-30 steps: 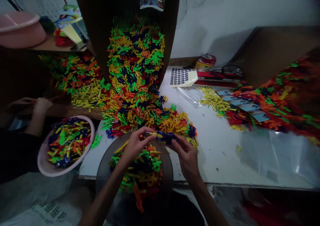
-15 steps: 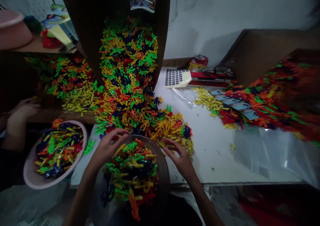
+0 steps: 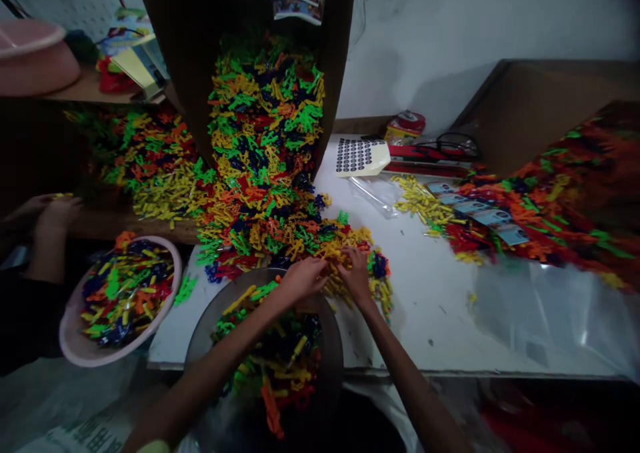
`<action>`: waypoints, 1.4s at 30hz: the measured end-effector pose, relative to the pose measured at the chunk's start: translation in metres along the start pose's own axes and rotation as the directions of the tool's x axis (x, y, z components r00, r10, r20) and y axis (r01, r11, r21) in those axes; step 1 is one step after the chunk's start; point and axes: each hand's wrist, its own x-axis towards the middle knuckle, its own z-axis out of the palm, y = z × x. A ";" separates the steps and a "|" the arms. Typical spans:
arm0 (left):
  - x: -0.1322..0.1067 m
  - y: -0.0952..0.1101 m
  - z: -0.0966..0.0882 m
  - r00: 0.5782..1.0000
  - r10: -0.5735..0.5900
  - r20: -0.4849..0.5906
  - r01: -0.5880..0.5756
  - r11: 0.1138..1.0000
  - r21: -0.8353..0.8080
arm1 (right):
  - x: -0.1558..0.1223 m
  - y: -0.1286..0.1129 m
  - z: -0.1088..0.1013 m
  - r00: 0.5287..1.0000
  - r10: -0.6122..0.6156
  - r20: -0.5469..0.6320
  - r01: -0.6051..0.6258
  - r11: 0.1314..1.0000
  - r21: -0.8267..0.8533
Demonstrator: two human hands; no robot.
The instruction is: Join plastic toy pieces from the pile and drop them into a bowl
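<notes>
My left hand [image 3: 306, 277] reaches over the bowl's far rim to the near edge of a heap of small coloured plastic toy pieces [image 3: 280, 229]. Its fingers are drawn together among yellow-orange pieces. Close beside it on the right, my right hand [image 3: 356, 274] bends its fingers down into the same pieces, fingertips almost meeting the left ones. What either hand pinches is too small and dim to make out. Below my forearms, a dark grey bowl [image 3: 331, 346] holds a mix of yellow, green, orange, red and blue pieces, partly covered by my left arm.
A tipped cardboard box [image 3: 336, 59] spills pieces onto the white table [image 3: 415, 313]. At left, another person's hands [image 3: 57, 209] work above a pink basin [image 3: 70, 343] of pieces. A sticker sheet [image 3: 361, 157], clear plastic bags [image 3: 530, 306] and a second heap [image 3: 550, 199] lie rightward.
Both hands have moved from the bowl's two sides to the heap behind its far rim and come close together, fingers drawn in. The view has shifted slightly.
</notes>
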 end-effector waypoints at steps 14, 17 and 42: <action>0.066 0.009 0.029 0.970 0.106 0.217 -0.076 0.987 -0.141 | -0.053 -0.026 -0.065 0.822 0.569 -0.009 -0.383 0.564 0.731; 0.044 0.008 0.000 0.990 0.074 0.121 -0.033 0.952 -0.305 | -0.058 -0.037 -0.060 0.812 0.583 0.017 -0.379 0.506 0.775; -0.059 0.060 -0.044 0.892 -0.227 -0.391 -0.011 0.853 -0.521 | -0.089 -0.103 -0.022 0.962 0.260 -0.085 -0.198 0.877 0.438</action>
